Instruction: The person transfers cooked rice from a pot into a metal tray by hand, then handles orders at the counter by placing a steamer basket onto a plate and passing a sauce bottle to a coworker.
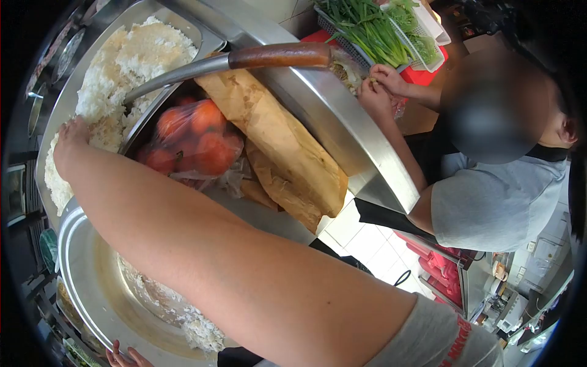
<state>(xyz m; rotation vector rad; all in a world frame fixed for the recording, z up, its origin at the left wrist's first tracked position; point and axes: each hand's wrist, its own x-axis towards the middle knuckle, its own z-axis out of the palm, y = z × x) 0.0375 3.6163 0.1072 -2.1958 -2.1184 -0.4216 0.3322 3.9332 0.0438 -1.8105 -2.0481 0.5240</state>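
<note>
My right arm reaches across to a metal tray [211,40] of white cooked rice [137,52]. My right hand [72,144] is in the rice with its fingers curled, the fingertips partly buried. A large metal pot [79,269] with some rice [202,330] left inside stands below the tray, partly hidden by my forearm. At the bottom edge, the fingers of my left hand [125,356] are at the pot's rim; the rest is out of frame. A wooden-handled metal utensil [281,56] leans with its far end in the rice.
Beside the tray lie tomatoes [205,144] in a clear plastic bag and brown paper [287,147]. A steel counter edge [342,116] runs between me and a co-worker [501,196], whose hands [382,88] are near baskets of green vegetables [367,27]. White floor tiles [367,238] show below.
</note>
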